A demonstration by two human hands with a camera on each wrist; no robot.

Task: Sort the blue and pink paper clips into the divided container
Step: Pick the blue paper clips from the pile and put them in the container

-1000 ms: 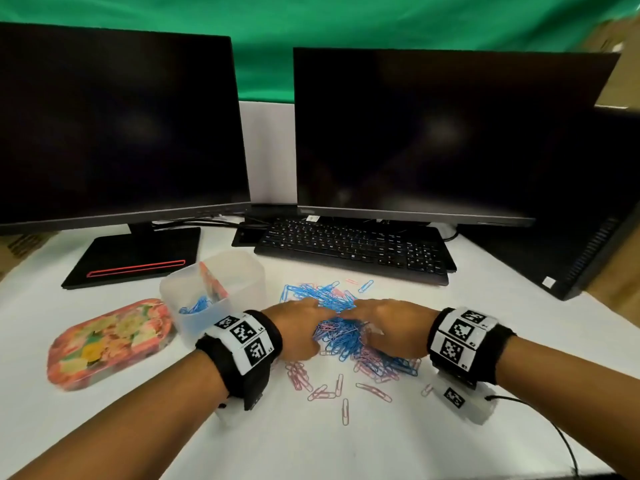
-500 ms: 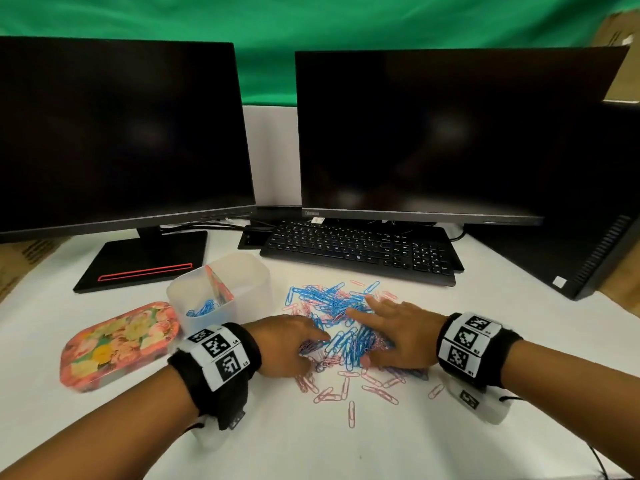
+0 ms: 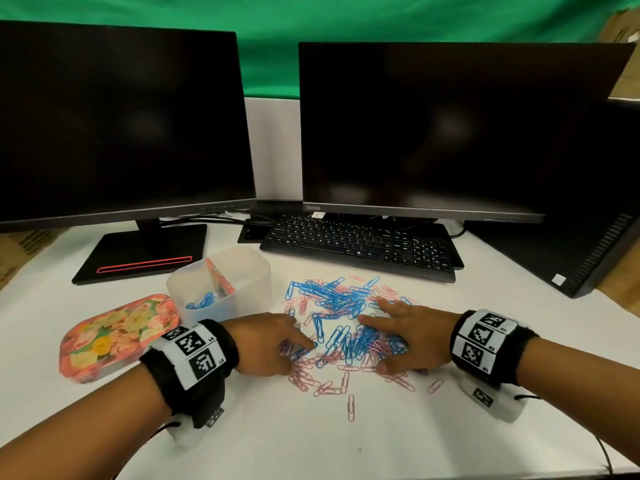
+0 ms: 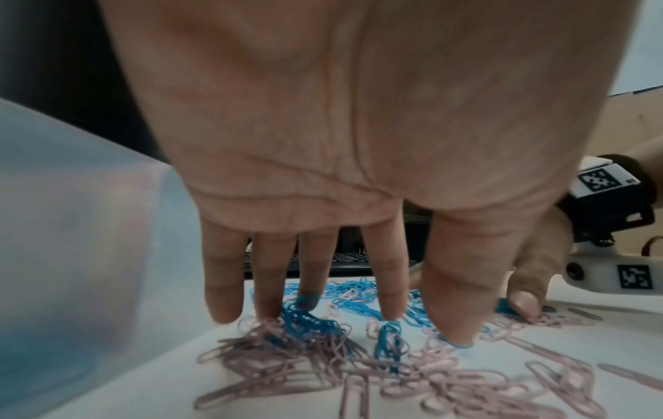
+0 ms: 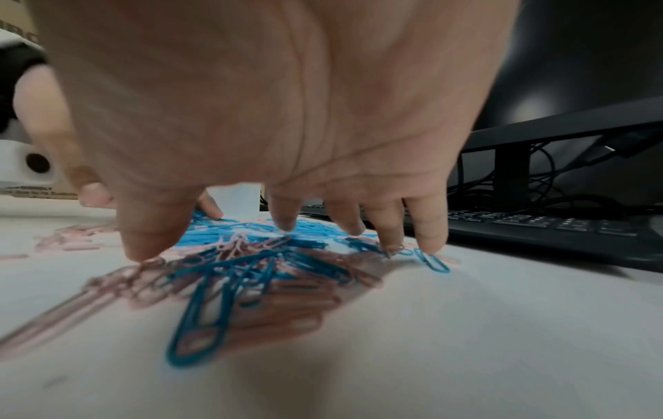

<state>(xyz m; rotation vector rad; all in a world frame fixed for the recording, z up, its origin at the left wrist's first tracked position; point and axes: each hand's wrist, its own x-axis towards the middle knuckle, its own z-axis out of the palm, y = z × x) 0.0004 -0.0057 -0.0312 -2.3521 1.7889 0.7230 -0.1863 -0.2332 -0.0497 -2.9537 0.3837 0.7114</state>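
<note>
Both hands lie palm-down with fingers spread and straight, gripping nothing. The left hand (image 3: 266, 344) presses fingertips (image 4: 389, 310) onto pink paper clips (image 4: 287, 360); the right hand (image 3: 412, 336) covers blue paper clips (image 5: 229, 272), hiding those beneath its palm. The mixed pile (image 3: 343, 327) sits on the white table (image 3: 311, 441), between keyboard (image 3: 360, 245) and bare near edge. Just left stands the divided container (image 3: 221, 282), a blurred wall in the left wrist view; only the head view shows blue clips in its left compartment.
</note>
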